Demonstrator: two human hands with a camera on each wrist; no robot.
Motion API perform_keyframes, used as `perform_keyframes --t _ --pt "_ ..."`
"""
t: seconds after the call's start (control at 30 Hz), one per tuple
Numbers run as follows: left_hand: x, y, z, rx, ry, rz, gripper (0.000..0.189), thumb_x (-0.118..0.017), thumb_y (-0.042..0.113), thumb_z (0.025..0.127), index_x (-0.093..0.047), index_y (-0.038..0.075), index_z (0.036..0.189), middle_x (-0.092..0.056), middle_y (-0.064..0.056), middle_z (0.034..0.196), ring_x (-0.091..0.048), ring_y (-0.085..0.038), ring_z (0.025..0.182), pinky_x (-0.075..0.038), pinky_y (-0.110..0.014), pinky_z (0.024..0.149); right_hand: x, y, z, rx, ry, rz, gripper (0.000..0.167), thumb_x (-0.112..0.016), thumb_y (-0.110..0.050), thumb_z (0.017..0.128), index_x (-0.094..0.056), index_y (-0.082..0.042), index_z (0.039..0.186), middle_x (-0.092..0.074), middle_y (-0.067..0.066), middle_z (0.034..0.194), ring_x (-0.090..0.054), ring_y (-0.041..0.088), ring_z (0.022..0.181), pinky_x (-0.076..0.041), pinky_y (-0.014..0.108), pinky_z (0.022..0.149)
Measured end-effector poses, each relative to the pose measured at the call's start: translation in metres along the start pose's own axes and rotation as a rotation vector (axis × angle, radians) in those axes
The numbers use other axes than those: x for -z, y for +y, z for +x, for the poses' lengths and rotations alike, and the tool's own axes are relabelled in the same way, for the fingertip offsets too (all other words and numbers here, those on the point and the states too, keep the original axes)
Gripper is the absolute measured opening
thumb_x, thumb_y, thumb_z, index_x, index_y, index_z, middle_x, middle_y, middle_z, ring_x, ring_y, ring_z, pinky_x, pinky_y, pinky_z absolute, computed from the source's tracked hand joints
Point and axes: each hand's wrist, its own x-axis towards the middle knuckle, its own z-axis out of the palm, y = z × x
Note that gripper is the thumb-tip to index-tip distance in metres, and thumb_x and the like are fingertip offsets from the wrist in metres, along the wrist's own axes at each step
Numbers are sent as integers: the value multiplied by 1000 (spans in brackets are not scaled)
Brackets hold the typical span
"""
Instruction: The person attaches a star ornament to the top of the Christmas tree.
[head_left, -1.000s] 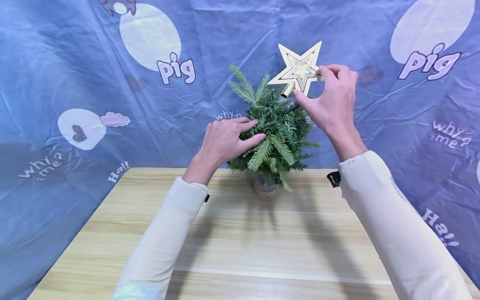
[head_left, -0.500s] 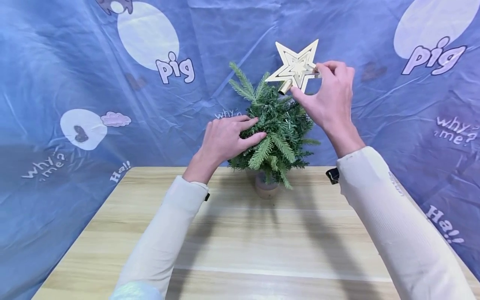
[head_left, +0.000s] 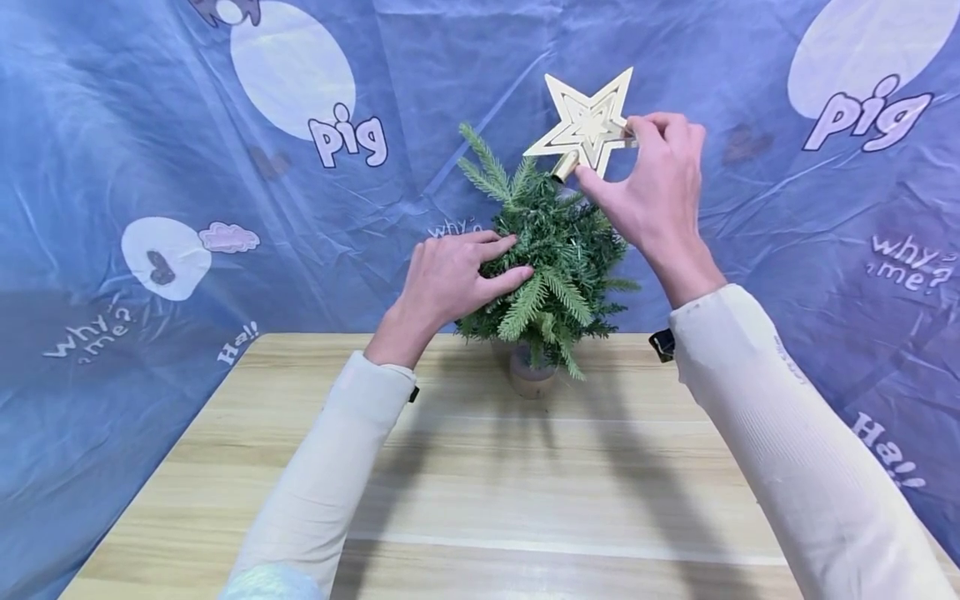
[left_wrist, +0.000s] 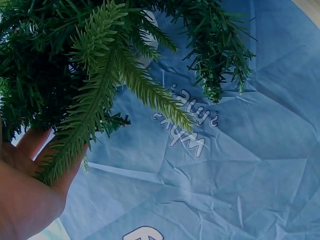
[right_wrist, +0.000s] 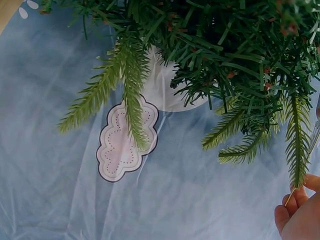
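A small artificial Christmas tree (head_left: 566,250) stands at the back of the table in a round pot (head_left: 532,377). On its left side my left hand (head_left: 450,271) holds the foliage, thumb in front and the other fingers partly hidden among the needles; in the left wrist view a branch (left_wrist: 90,112) crosses the palm. My right hand (head_left: 663,183) pinches a gold star tree topper (head_left: 591,125) between thumb and fingers. The star tilts, and its hollow tube (head_left: 565,167) points down and left, right over the treetop.
A wooden table (head_left: 540,492) lies beneath the tree. Behind and around it hangs a blue printed cloth (head_left: 420,100) with folds. One light green branch (head_left: 486,167) sticks up at the tree's upper left.
My right hand has moved the star slightly left and up, bringing its tube nearer the middle of the treetop. My left hand stays in place on the tree.
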Motion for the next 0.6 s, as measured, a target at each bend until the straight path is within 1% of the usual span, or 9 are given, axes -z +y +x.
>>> perform_keyframes --t 0.13,0.3,0.37,0.53,0.6 --pt "2 1 0 11 -14 -5 56 -55 67 95 -66 29 135 -66 -1 134 -43 -14 44 -36 -29 43 0 -3 2 -20 -17 -9 75 -77 -47 85 -56 -4 142 -47 12 144 -36 26 130 -37 38 104" --pt "2 2 -2 21 -11 -13 56 -56 67 94 -66 29 135 -66 -2 134 -42 -14 44 -35 -30 43 1 -7 3 -23 -33 -18 78 -77 -48 85 -53 -4 145 -46 12 145 -35 26 131 -36 38 105" --pt "2 2 -2 19 -4 -20 56 -57 66 94 -67 29 134 -67 -2 133 -46 -14 45 -36 -30 42 1 -8 3 -17 -35 -28 78 -77 -48 85 -53 -4 145 -46 12 145 -36 26 131 -36 38 105" --pt "1 3 -1 9 22 -24 55 -58 65 93 -68 28 132 -68 -3 131 -59 -15 54 -37 -29 42 1 -10 3 15 -26 -42 76 -77 -47 85 -56 -3 143 -48 14 143 -38 29 128 -36 40 102" --pt "2 3 -1 8 22 -26 55 -58 65 93 -68 28 132 -68 -3 131 -59 -16 54 -37 -29 42 0 -10 1 24 -23 -40 74 -78 -46 85 -57 -3 142 -48 14 142 -38 29 128 -37 41 101"
